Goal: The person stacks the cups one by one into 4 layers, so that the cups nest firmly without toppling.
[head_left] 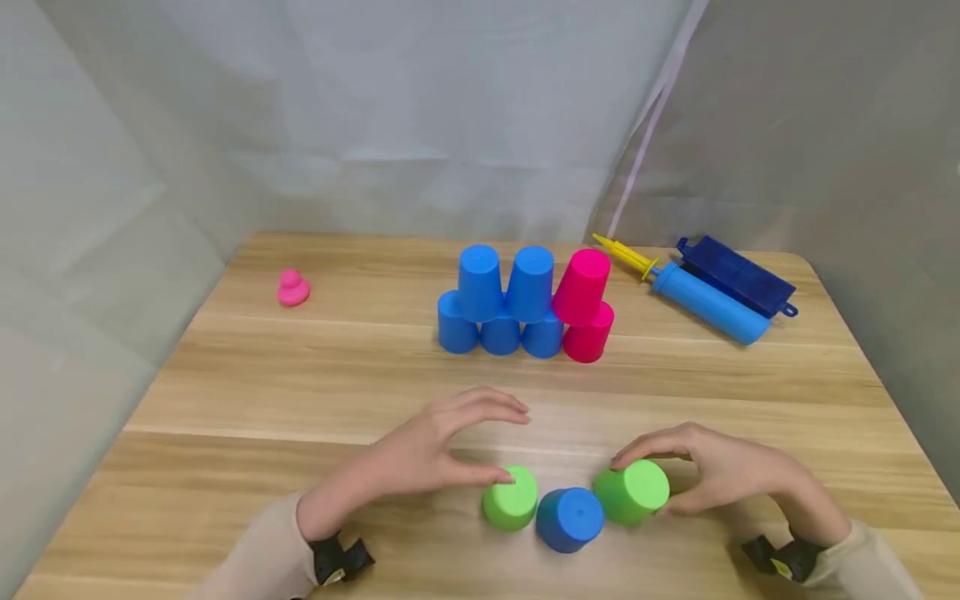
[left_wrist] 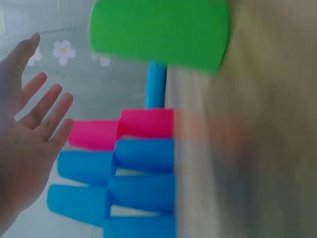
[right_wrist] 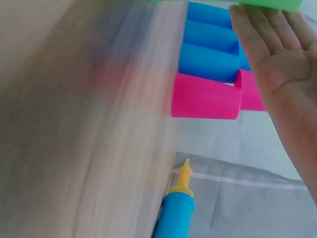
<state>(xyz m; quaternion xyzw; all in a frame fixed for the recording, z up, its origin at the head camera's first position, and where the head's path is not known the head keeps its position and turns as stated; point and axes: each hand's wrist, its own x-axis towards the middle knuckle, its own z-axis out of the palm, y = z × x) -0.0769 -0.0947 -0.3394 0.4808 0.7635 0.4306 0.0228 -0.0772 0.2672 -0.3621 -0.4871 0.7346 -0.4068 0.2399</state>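
Three upside-down cups stand near the front of the table: a left green cup (head_left: 510,500), a dark blue cup (head_left: 570,520) and a right green cup (head_left: 633,492). My left hand (head_left: 442,446) is spread beside the left green cup, its thumb over the cup's edge in the head view. The left wrist view shows that hand (left_wrist: 29,129) holding nothing. My right hand (head_left: 723,471) grips the right green cup between fingers and thumb. Farther back stand two tiers of cups, with blue cups (head_left: 480,283) at left and pink cups (head_left: 583,287) at right.
A blue hand pump (head_left: 708,302) with a yellow nozzle (head_left: 626,254) lies at the back right, beside a dark blue tray (head_left: 738,275). At the back left sits a small pink toy (head_left: 292,288). Grey cloth (head_left: 450,108) hangs behind the table.
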